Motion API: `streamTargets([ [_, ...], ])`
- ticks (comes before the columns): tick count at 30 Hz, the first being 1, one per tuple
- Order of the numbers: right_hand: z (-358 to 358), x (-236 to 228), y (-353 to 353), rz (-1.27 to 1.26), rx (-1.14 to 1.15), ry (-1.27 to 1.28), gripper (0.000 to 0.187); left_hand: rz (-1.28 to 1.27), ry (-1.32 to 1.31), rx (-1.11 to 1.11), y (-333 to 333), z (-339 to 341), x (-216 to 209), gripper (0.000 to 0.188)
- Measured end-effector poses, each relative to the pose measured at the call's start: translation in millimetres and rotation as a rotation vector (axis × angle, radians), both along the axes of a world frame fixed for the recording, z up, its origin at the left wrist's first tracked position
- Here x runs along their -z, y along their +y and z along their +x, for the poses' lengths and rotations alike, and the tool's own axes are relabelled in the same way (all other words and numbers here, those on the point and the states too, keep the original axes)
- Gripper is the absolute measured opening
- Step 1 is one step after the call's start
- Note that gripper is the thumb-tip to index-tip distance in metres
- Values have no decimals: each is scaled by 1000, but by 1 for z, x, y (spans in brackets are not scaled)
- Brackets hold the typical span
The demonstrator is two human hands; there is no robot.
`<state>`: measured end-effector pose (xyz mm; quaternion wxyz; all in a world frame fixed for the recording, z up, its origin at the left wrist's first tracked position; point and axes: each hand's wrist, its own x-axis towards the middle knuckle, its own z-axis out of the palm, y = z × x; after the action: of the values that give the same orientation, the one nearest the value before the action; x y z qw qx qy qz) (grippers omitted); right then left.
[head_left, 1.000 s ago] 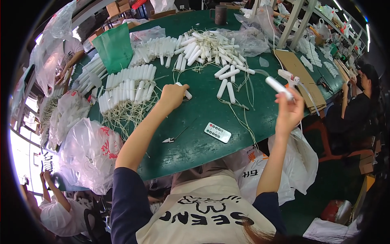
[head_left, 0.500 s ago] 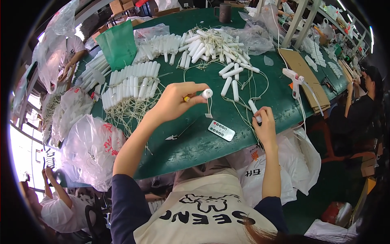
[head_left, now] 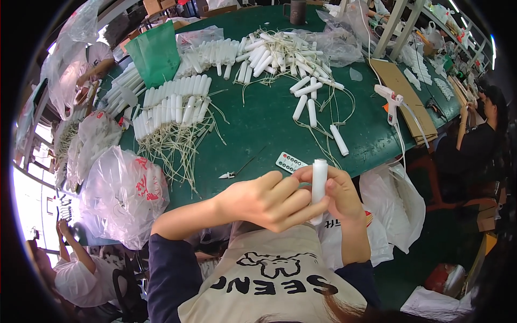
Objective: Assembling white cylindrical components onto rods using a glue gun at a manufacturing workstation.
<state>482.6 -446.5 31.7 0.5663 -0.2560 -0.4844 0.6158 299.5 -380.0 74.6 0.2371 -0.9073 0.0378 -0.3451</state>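
A white cylindrical tube (head_left: 319, 185) stands nearly upright between my two hands, close in front of my body. My right hand (head_left: 347, 196) is closed around it, thumb along its right side and other fingers behind. My left hand (head_left: 269, 202) is curled, its back facing up, with fingers reaching the tube's lower part; its palm is hidden. Just beyond the hands lies a silver remote control (head_left: 290, 162), partly covered by my fingers. Another white tube (head_left: 339, 140) with a thin cord lies on the green table (head_left: 258, 116) farther right.
Rows of white corded tubes (head_left: 172, 107) lie at left, and a heap (head_left: 269, 54) of them at the back. A green bag (head_left: 155, 54) stands behind the rows. A white glue gun (head_left: 391, 102) lies at right by cardboard (head_left: 401, 97). Clear plastic bags (head_left: 126, 196) hang at left.
My left hand has come down and right, bringing its tube toward me. My right hand has left the tube on the table and now grips the one my left hand brought.
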Motion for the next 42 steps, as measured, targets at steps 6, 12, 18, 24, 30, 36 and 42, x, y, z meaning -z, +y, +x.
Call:
streamTargets([
  [6, 11, 1, -26, 120, 227, 277, 36, -619, 0, 178, 7, -15, 5, 38],
  [12, 14, -36, -55, 547, -517, 350, 28, -1776, 58, 226, 16, -31, -5, 53],
  [18, -15, -3, -79, 9, -317, 524, 23, -1896, -21, 177, 2, -15, -10, 39],
  [24, -40, 19, -50, -127, 127, -273, 22, -1631, -45, 114, 2, -10, 1, 35],
  [30, -45, 26, -47, -26, 248, -403, 26, -1175, 77, 76, 4, -11, 4, 36],
  [36, -52, 31, -45, -38, 382, -559, 30, -490, 165, 40, 2, -11, 5, 49],
  [42, -50, 39, -45, 53, 447, -572, 28, -914, 121, 53, 9, -19, 7, 33],
])
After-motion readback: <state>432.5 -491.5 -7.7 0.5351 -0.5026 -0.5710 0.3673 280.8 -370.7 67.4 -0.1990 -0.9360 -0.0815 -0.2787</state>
